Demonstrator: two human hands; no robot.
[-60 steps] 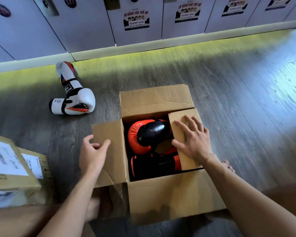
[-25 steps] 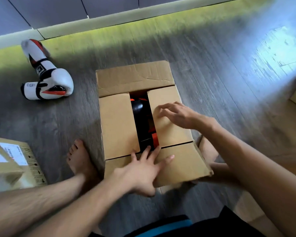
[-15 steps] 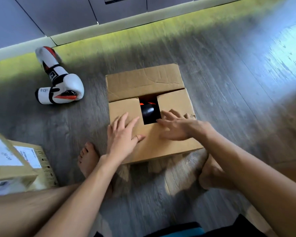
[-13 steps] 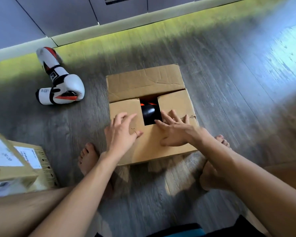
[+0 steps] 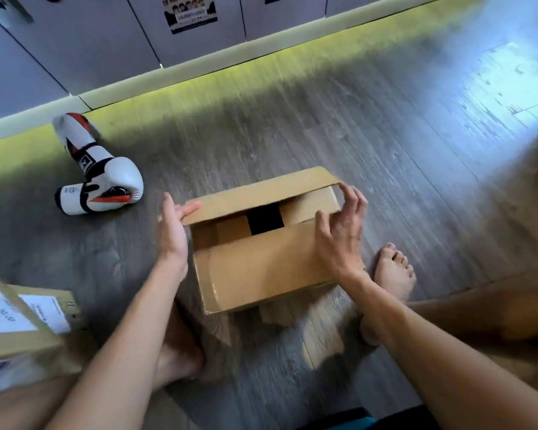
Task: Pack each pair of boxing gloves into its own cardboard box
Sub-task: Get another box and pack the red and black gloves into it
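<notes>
The wooden floor [image 5: 323, 135] carries everything. On it the cardboard box [image 5: 261, 268] has changed most. Half a second ago its far flap [image 5: 261, 193] lay back and our palms pressed the near flap flat. Now the far flap swings over, half down, leaving a dark gap where the orange-and-black pair showed before. We judge that pair packed, bar the closing.

We count one box in hand, two labelled boxes [image 5: 22, 330] at lower left, and two white gloves [image 5: 100, 181] loose on the floor, left of the box and apart from it, not yet packed.

Our left hand [image 5: 173, 234] lies straight-fingered against the flap's left end. Our right hand [image 5: 342, 234] curls over its right corner.
</notes>
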